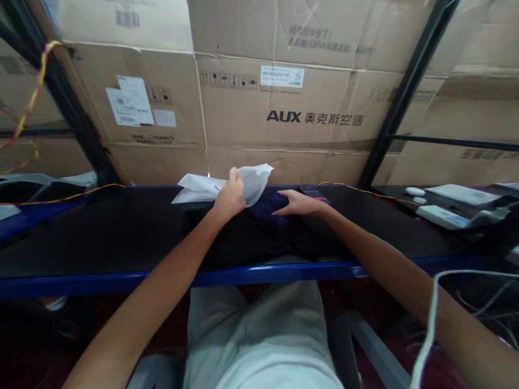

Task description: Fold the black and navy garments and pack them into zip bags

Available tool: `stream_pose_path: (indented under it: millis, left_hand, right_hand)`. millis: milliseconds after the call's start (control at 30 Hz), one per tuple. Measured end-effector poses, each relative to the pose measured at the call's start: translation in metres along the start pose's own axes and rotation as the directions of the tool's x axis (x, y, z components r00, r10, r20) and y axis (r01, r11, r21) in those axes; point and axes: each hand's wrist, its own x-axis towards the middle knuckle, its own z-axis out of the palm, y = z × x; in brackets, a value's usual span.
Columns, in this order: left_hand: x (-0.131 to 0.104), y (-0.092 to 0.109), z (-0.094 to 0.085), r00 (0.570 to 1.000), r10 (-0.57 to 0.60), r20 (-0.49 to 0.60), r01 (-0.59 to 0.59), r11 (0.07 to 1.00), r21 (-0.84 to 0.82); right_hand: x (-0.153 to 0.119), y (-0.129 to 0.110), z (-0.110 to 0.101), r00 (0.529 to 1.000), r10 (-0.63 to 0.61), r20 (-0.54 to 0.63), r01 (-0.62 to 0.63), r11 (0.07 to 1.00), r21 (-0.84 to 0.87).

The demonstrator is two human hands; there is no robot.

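Note:
My left hand [231,193] is closed around a crumpled white sheet [198,186], thin like paper or a plastic bag, lifted just above the dark bench. The sheet sticks out on both sides of the fist. To its right, my right hand [300,203] reaches over a dark purple-blue cloth [268,208]. Its thumb and fingers are apart at the cloth's right edge; whether they touch it I cannot tell. Black fabric [247,237] lies below the cloth, hard to make out against the bench. Behind the right wrist is a flat dark item with pink marks [314,193].
Large cardboard boxes [243,119] form a wall behind the blue-edged bench [101,278]. Dark metal posts [399,102] stand at both sides. White devices [444,216] lie at the right, near a pale cable [432,319]. A yellow-red cord [68,198] runs along the back.

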Motion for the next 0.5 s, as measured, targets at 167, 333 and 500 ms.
stream_pose_path:
  millis: [167, 333, 500]
  left_hand:
    - [-0.003, 0.002, -0.001, 0.999, -0.021, 0.03, 0.02, 0.999, 0.037]
    - [-0.005, 0.005, -0.002, 0.992, 0.055, 0.11, -0.064, 0.994, 0.083]
    - [-0.005, 0.006, -0.001, 0.985, 0.139, 0.105, -0.146, 0.987, 0.064]
  right_hand:
    - [-0.002, -0.006, -0.004, 0.997, -0.072, -0.014, 0.071, 0.996, -0.046]
    - [-0.003, -0.012, -0.004, 0.989, -0.144, -0.039, 0.144, 0.99, 0.011]
    - [-0.007, -0.019, -0.006, 0.997, 0.036, 0.064, -0.039, 0.999, 0.037]
